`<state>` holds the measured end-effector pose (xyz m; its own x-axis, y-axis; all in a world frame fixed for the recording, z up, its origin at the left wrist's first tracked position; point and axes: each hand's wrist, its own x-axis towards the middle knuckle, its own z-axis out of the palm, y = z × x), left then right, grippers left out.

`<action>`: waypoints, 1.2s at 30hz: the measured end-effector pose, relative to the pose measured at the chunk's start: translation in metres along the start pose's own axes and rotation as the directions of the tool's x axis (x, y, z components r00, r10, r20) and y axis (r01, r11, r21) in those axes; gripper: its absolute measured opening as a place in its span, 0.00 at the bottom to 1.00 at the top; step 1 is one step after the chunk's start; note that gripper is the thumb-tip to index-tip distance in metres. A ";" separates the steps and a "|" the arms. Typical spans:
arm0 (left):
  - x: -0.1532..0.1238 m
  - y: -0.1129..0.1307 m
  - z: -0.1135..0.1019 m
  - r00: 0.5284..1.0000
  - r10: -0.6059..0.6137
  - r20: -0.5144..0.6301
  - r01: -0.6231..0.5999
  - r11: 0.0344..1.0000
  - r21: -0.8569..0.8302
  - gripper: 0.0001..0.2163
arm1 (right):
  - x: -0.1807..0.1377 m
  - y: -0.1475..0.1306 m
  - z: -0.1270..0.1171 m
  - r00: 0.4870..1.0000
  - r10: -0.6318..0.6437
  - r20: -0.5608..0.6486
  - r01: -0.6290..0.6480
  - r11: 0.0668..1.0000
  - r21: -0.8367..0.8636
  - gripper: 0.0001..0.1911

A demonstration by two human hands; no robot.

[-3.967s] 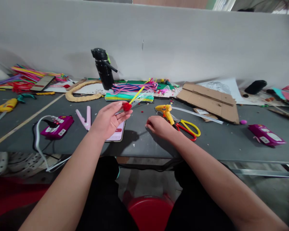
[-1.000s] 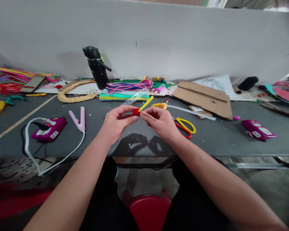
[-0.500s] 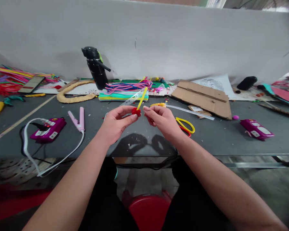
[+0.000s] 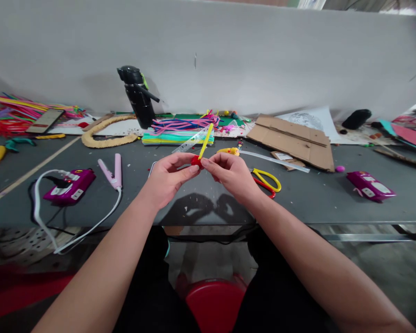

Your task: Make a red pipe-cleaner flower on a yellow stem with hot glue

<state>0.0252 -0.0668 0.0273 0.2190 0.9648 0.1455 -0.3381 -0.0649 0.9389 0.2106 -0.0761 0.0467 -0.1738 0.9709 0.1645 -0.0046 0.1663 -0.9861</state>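
Note:
My left hand (image 4: 171,175) pinches a small red fuzzy piece (image 4: 196,161) between thumb and fingers, over the table's front half. A yellow pipe cleaner (image 4: 205,141) sticks up from it, leaning right. From the other side my right hand (image 4: 229,173) is closed, thumb and forefinger meeting the red piece's right edge. Its remaining fingers are curled in. Scissors with yellow and red handles (image 4: 268,180) lie right of that hand, partly covered by it. Beyond the hands are a yellow-handled tool (image 4: 229,151) and a clear ruler (image 4: 194,138).
Bundled pipe cleaners (image 4: 180,132) lie at the back near a black bottle (image 4: 138,99). To the left are a pink flat iron (image 4: 116,173) and a purple power strip (image 4: 71,186); its white cord hangs over the edge. Cardboard (image 4: 294,141) and a purple packet (image 4: 370,186) are right.
My right hand has moved slightly left, from just apart to touching the red piece's edge. My left hand keeps its pinch in nearly the same place.

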 end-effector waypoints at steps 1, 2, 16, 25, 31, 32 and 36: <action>0.000 0.000 0.000 1.000 -0.001 0.000 0.001 1.000 0.002 0.13 | 0.000 0.000 0.000 1.000 0.001 0.003 -0.001 1.000 0.000 0.24; 0.000 0.000 0.000 1.000 -0.003 -0.002 0.003 1.000 0.005 0.13 | -0.001 0.000 0.001 1.000 0.003 0.005 -0.003 1.000 -0.002 0.24; -0.001 0.002 0.002 1.000 -0.002 0.012 0.002 1.000 -0.017 0.12 | -0.001 -0.001 0.000 0.999 -0.019 0.026 0.019 0.999 0.026 0.24; -0.002 0.003 0.003 0.999 -0.031 0.012 0.032 0.999 -0.007 0.13 | -0.001 -0.003 -0.001 0.998 -0.055 0.023 0.054 0.998 0.034 0.24; -0.002 0.005 0.005 0.999 -0.034 -0.004 0.034 0.999 -0.012 0.12 | 0.000 -0.001 0.001 0.998 -0.066 0.014 0.065 0.998 0.021 0.22; -0.001 0.007 0.003 1.000 -0.029 -0.010 0.029 0.999 -0.013 0.12 | 0.001 0.001 0.000 0.997 -0.071 0.002 0.071 0.997 0.034 0.21; 0.005 0.019 -0.010 0.996 0.031 -0.079 -0.034 0.999 -0.036 0.14 | 0.013 0.016 -0.013 0.983 -0.147 -0.111 0.134 0.983 -0.123 0.12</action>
<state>0.0109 -0.0606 0.0427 0.1355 0.9794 0.1494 -0.3778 -0.0883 0.9217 0.2209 -0.0582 0.0334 -0.0612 0.9489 0.3097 0.0931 0.3144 -0.9447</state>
